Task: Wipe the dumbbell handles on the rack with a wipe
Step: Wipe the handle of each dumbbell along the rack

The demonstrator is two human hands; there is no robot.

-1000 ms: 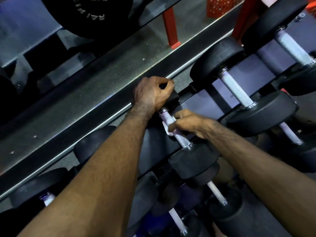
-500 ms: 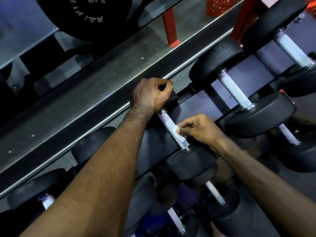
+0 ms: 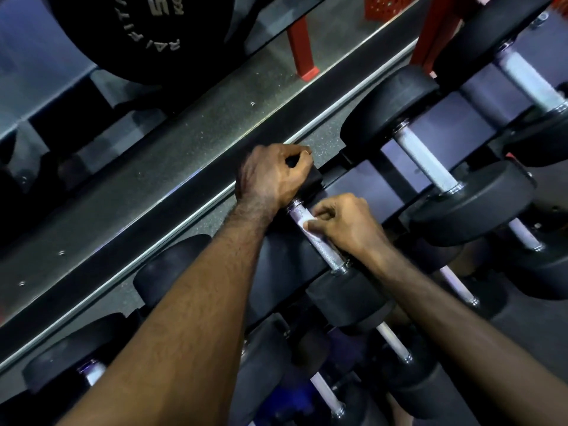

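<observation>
At the far left a weight plate with raised lettering hangs over the speckled floor, and a row of dark dumbbell heads runs along the back rail of the rack. The left hand sits at that back edge, fingers curled down over the far head of one dumbbell, gripping it. Just right of it lies the handle of that same dumbbell — a knurled steel bar sloping toward the near head at the front edge of the rack. The wipe is a small white scrap pressed against the upper part of the handle, close to the far head. The right hand pinches it there, fingertips bent in on the bar; how far the wipe wraps under the handle is hard to make out in the dim light. Further right a bigger dumbbell rests across the rack with its bare handle showing, and another lies beyond it near the right end. Red steel posts stand on the floor behind the rack. Lower tiers hold more dumbbells — pale handles between dark heads.
</observation>
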